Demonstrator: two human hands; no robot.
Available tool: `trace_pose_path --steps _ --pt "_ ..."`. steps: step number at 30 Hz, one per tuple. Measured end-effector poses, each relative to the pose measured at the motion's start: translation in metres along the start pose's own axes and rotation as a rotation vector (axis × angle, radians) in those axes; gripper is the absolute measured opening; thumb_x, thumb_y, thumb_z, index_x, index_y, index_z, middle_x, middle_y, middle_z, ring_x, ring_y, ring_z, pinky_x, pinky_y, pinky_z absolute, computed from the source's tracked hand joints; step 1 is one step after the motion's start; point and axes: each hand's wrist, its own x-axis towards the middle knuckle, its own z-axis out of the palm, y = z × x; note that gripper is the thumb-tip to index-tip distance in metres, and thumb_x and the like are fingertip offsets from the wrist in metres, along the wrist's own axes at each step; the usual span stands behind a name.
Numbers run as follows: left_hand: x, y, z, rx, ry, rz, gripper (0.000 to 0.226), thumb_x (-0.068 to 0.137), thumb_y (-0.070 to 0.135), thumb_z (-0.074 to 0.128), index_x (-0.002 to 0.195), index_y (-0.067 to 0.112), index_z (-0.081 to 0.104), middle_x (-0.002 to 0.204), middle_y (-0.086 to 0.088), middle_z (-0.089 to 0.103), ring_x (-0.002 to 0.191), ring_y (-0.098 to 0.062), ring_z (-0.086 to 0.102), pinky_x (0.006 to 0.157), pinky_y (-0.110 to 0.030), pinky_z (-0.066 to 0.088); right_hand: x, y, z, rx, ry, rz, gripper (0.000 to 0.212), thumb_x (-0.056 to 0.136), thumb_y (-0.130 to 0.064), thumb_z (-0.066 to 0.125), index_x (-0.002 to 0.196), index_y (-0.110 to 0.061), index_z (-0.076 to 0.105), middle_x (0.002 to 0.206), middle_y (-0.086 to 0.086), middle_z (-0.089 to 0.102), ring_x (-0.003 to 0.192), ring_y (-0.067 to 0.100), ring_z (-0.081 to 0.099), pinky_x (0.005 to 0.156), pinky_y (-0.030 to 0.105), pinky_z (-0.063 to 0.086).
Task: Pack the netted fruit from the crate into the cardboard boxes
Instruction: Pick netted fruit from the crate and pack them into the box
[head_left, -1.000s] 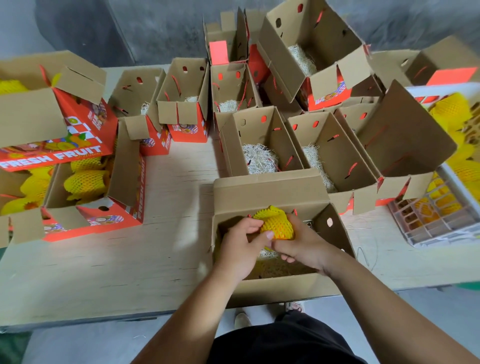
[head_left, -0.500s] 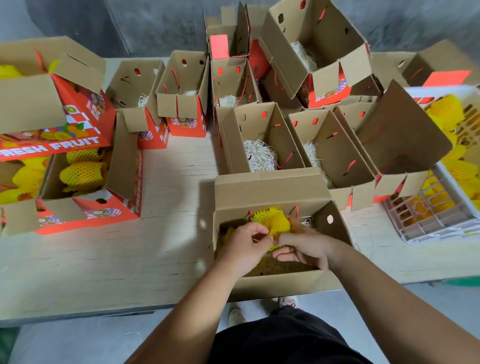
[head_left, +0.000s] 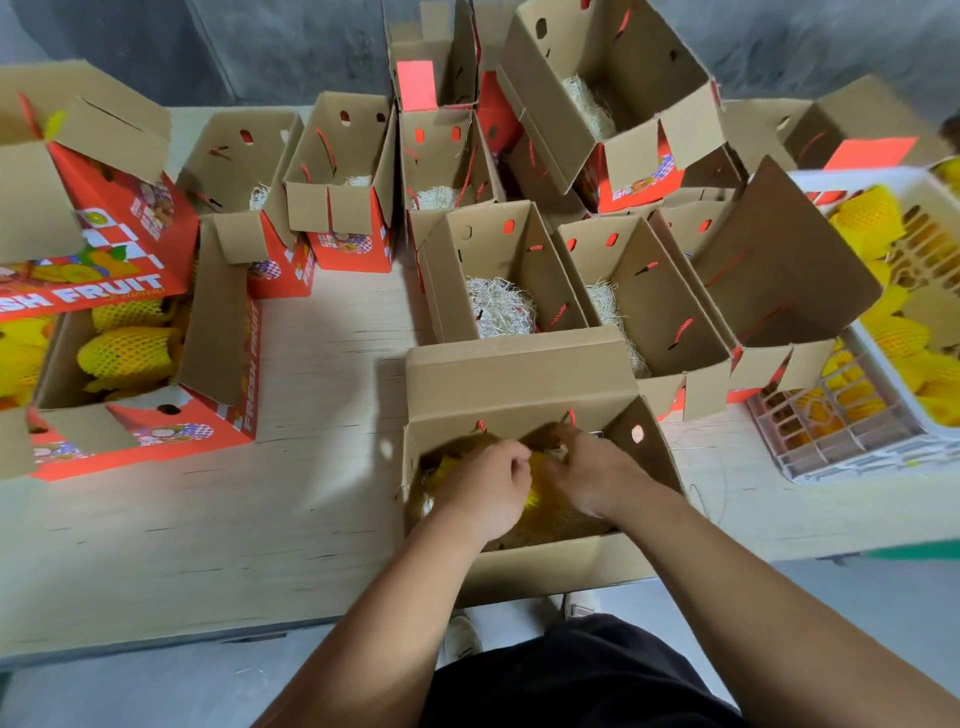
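Observation:
Both my hands are down inside the open cardboard box (head_left: 519, 379) at the table's front edge. My left hand (head_left: 483, 488) and my right hand (head_left: 592, 478) hold a yellow netted fruit (head_left: 535, 493) low in the box, fingers curled around it. Only a sliver of the fruit shows between the hands. The white plastic crate (head_left: 831, 441) with several more netted fruit (head_left: 867, 218) sits at the right edge of the table.
Several open boxes with shredded paper stand behind, the nearest one (head_left: 498, 270) just past my box. At the left a red-printed box (head_left: 171, 415) holds netted fruit, with another box stacked above it. Bare wooden tabletop (head_left: 208, 519) lies left of my box.
My hands have lowered the netted fruit from above the box rim down into the box, so the fruit is now mostly hidden.

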Motion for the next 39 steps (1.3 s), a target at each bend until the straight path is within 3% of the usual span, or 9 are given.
trace_pose_path --steps 3,8,16,19,21,24,28,33,39 --pt "0.008 0.04 0.003 -0.169 0.115 0.162 0.029 0.105 0.022 0.051 0.128 0.023 0.068 0.131 0.003 0.068 0.122 -0.016 0.061 0.106 -0.031 0.047 -0.014 0.015 -0.021 0.202 0.166 -0.161 0.027 0.098 -0.026 0.052 0.124 -0.029 0.06 0.106 0.007 0.074 0.101 0.028 0.068 0.087 0.038 0.054" --pt "0.035 0.114 0.025 -0.39 0.16 0.292 0.024 0.104 0.015 0.051 0.12 0.021 0.068 0.117 0.002 0.071 0.111 -0.012 0.064 0.1 -0.029 0.049 -0.022 0.057 -0.073 0.419 0.417 -0.319 0.034 0.094 -0.003 0.052 0.112 -0.029 0.065 0.094 -0.018 0.069 0.086 -0.006 0.062 0.073 0.003 0.041" --pt "0.099 0.276 0.117 -0.431 0.125 0.475 0.026 0.098 0.022 0.047 0.109 0.025 0.069 0.11 0.01 0.071 0.106 -0.009 0.065 0.095 -0.033 0.051 -0.019 0.209 -0.162 0.64 0.712 -0.261 0.033 0.096 -0.002 0.051 0.114 -0.025 0.067 0.104 -0.016 0.072 0.099 -0.002 0.064 0.082 0.016 0.048" --pt "0.128 0.34 0.16 -0.342 0.129 0.539 0.031 0.097 0.022 0.044 0.114 0.02 0.07 0.115 0.006 0.07 0.109 -0.009 0.063 0.096 -0.029 0.049 -0.012 0.278 -0.198 0.664 0.795 -0.217 0.034 0.096 -0.004 0.051 0.112 -0.03 0.067 0.101 -0.021 0.071 0.095 -0.005 0.064 0.075 0.011 0.045" --pt "0.153 0.377 0.186 -0.272 0.117 0.553 0.036 0.095 0.021 0.041 0.118 0.016 0.069 0.119 0.0 0.07 0.113 -0.014 0.063 0.098 -0.033 0.05 0.001 0.32 -0.22 0.636 0.816 -0.161 0.031 0.097 -0.007 0.05 0.113 -0.029 0.065 0.097 -0.016 0.071 0.088 0.003 0.064 0.069 0.022 0.044" --pt "0.193 0.413 0.213 -0.01 0.051 0.544 0.034 0.099 0.018 0.045 0.126 0.017 0.066 0.125 -0.006 0.069 0.117 -0.027 0.063 0.094 -0.044 0.052 0.034 0.377 -0.249 0.44 0.684 -0.055 0.026 0.098 -0.012 0.052 0.122 -0.02 0.06 0.105 0.006 0.071 0.094 0.029 0.065 0.066 0.033 0.039" --pt "0.224 0.411 0.222 0.43 0.145 0.527 0.028 0.099 0.026 0.049 0.12 0.027 0.068 0.112 0.003 0.072 0.107 -0.025 0.065 0.082 -0.044 0.054 0.094 0.421 -0.285 0.097 0.391 0.108 0.056 0.096 -0.031 0.062 0.147 -0.018 0.043 0.143 0.016 0.047 0.131 0.042 0.046 0.104 0.049 0.043" --pt "0.226 0.412 0.227 0.592 0.176 0.455 0.027 0.097 0.036 0.044 0.104 0.024 0.067 0.097 0.002 0.071 0.096 -0.024 0.065 0.078 -0.044 0.053 0.151 0.446 -0.3 -0.16 0.191 0.192 0.075 0.09 -0.041 0.07 0.152 -0.019 0.031 0.15 0.013 0.035 0.139 0.041 0.035 0.11 0.053 0.04" --pt "0.224 0.416 0.227 0.609 0.155 0.469 0.021 0.099 0.035 0.048 0.106 0.025 0.065 0.098 0.004 0.069 0.095 -0.021 0.063 0.078 -0.043 0.053 0.167 0.456 -0.297 -0.064 0.145 0.36 0.098 0.079 -0.044 0.083 0.154 -0.014 0.028 0.155 0.015 0.022 0.143 0.042 0.022 0.114 0.051 0.034"
